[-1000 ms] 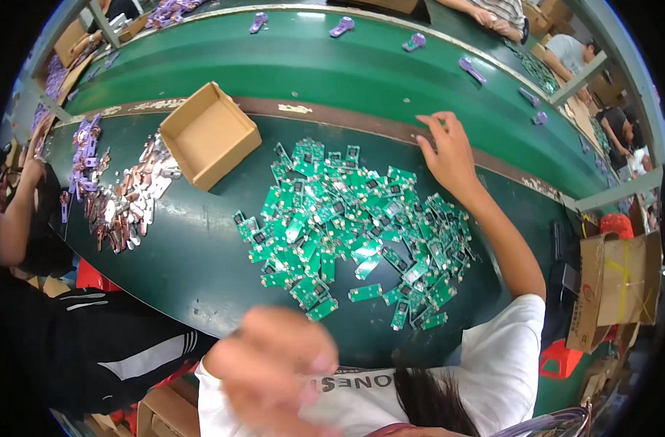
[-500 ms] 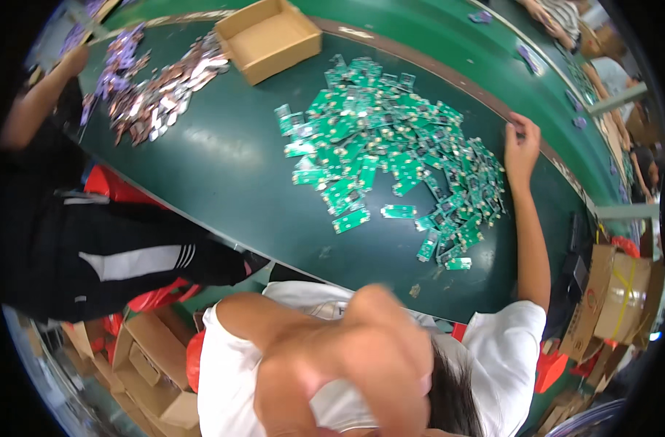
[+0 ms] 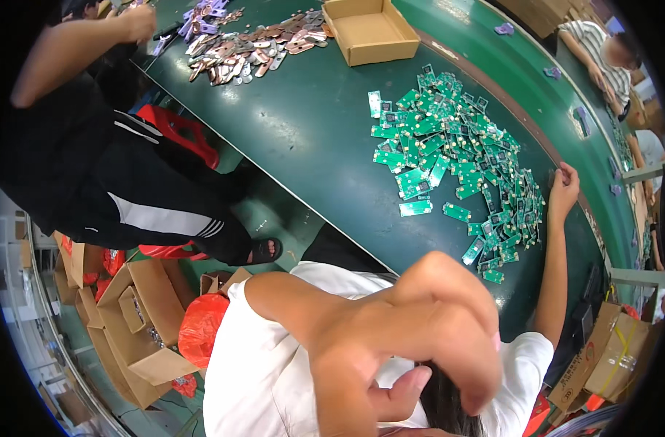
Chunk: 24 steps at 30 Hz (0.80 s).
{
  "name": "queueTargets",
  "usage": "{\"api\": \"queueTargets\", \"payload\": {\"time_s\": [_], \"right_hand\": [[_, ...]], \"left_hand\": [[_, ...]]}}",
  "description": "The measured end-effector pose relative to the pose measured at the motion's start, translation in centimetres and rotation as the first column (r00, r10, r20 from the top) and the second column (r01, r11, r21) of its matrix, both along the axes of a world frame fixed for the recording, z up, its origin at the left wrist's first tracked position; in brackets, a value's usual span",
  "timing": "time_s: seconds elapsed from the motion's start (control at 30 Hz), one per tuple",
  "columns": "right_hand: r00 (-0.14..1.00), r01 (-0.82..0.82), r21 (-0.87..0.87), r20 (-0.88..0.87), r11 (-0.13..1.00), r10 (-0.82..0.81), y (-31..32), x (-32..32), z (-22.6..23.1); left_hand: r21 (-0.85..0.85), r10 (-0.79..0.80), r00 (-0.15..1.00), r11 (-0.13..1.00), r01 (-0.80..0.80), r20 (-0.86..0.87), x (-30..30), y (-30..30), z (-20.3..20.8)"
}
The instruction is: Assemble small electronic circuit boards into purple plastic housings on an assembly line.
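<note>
My left hand (image 3: pixel 412 328) is raised close to the camera, in front of my white shirt. Its fingers are bent, the thumb stands apart from them, and nothing shows between. At the right, my right hand (image 3: pixel 564 188) rests by the table's curved far edge with loosely bent fingers and nothing visible in it. Beside that hand spreads a loose heap of small green circuit boards (image 3: pixel 456 146), several of them lying singly along its near side.
A low open cardboard box (image 3: pixel 372 33) stands beyond the heap. Left of it lie brownish and silvery flat pieces (image 3: pixel 256 47) and purple parts (image 3: pixel 201 16). A person in black (image 3: pixel 92 160) is at the left, near a red stool (image 3: pixel 179 131). Cartons (image 3: pixel 146 313) stand on the floor.
The view has shifted, so the table contents sit farther right in the picture. My left hand has moved right and shows more sharply. The right hand stays beside the boards.
</note>
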State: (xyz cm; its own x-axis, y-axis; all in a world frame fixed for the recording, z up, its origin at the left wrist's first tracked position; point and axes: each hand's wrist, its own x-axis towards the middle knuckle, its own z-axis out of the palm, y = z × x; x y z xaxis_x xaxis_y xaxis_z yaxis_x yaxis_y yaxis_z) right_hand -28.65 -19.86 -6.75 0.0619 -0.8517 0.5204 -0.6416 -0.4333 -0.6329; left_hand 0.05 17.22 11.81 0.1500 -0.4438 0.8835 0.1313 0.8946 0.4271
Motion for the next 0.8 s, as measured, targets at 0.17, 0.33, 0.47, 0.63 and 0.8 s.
{"api": "queueTargets", "payload": {"time_s": [0.17, 0.33, 0.47, 0.63, 0.8], "right_hand": [[1.000, -0.007, -0.058, -0.005, 0.998, 0.006, -0.2, -0.6, -0.4], [1.000, -0.026, -0.106, -0.001, 0.994, 0.026, -0.7, -0.7, -0.9], [0.980, -0.112, 0.055, 0.169, 0.992, 0.101, 1.0, -3.1, -0.4], [0.939, -0.323, 0.292, -0.016, 0.900, 0.343, 11.1, -3.3, 4.6], [0.772, -0.339, 0.299, -0.454, 0.892, 0.445, 18.6, -3.3, 4.9]], "left_hand": [[0.102, 0.272, 0.840, 0.962, -0.254, -0.469, -4.4, 1.6, 1.8], [-0.200, 0.221, 0.956, 0.945, -0.259, -0.193, 0.0, 3.2, -2.3], [-0.098, 0.451, 0.885, 0.881, -0.462, -0.117, 4.2, 5.0, -1.9], [0.025, 0.742, 0.664, 0.665, -0.746, 0.096, 6.7, 4.8, -0.4], [0.223, 0.490, 0.578, 0.605, -0.764, 0.653, 8.6, -0.6, -3.5]]}}
